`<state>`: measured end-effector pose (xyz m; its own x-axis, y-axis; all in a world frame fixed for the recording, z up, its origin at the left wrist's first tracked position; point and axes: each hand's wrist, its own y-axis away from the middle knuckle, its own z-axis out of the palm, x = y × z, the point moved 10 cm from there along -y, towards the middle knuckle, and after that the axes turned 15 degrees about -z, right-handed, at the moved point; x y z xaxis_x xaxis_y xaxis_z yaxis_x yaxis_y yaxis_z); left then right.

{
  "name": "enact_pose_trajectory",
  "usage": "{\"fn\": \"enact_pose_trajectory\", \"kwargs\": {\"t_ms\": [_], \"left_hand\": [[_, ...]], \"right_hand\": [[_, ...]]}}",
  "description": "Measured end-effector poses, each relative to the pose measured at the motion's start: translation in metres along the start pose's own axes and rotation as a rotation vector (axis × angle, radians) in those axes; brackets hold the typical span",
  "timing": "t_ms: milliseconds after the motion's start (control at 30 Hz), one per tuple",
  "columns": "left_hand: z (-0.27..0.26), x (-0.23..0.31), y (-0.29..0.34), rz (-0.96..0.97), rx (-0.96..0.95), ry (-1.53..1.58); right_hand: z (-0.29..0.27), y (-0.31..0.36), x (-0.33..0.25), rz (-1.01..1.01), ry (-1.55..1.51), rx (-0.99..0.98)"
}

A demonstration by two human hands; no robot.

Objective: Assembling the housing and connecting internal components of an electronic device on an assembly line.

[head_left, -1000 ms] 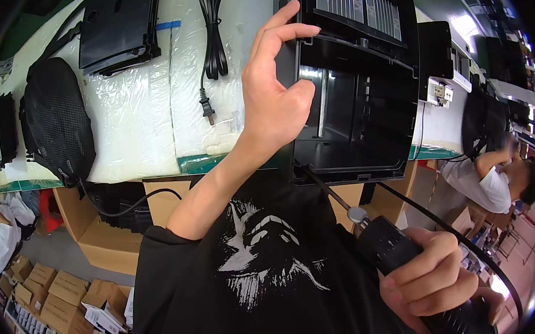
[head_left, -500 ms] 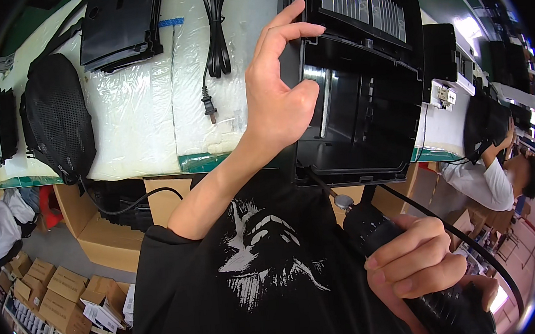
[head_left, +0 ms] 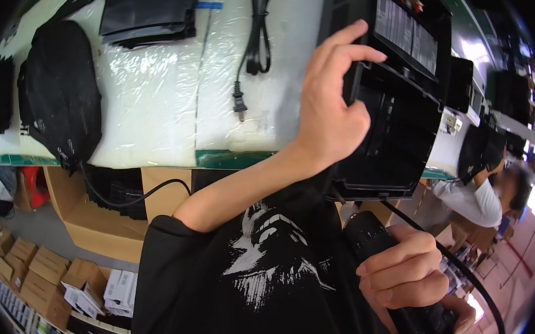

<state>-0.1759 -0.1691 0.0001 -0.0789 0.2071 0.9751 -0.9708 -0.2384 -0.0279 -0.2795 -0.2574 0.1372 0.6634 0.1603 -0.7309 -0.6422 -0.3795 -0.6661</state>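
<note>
An open black box-shaped housing (head_left: 397, 138) stands at the front edge of the table, to my right. It has a hollow front compartment and grey ribbed panels (head_left: 397, 22) farther back. My left hand (head_left: 337, 98) curls its fingers over the left wall of the housing, thumb bent below them. Low at the right, my right hand (head_left: 407, 266) is wrapped round a black cylindrical power tool (head_left: 370, 231) with a metal nose. A thin shaft runs from the nose toward the housing's lower left corner; its tip is hidden.
A black cable with a plug (head_left: 238, 103), a black mesh bag (head_left: 63, 89) and flat black panels (head_left: 149, 16) lie on the plastic-covered table (head_left: 143, 107). An open carton (head_left: 106, 233) stands below its edge. Another person (head_left: 477, 201) sits at far right.
The view has swung left, so the table and housing appear farther right. My left hand keeps its place on the housing wall, and my right hand still holds the tool.
</note>
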Motion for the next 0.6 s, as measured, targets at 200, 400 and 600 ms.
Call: {"fn": "enact_pose_trajectory", "kwargs": {"t_ms": [200, 400, 600], "left_hand": [[-0.006, -0.003, 0.001, -0.032, 0.015, 0.038], [-0.001, -0.004, 0.000, -0.042, -0.015, 0.037], [-0.001, -0.002, 0.000, -0.028, -0.013, 0.039]], "right_hand": [[0.009, 0.001, 0.001, 0.025, -0.119, -0.166], [-0.004, -0.001, -0.002, -0.150, -0.031, 0.167], [0.003, -0.003, -0.003, -0.236, -0.259, -0.085]]}}
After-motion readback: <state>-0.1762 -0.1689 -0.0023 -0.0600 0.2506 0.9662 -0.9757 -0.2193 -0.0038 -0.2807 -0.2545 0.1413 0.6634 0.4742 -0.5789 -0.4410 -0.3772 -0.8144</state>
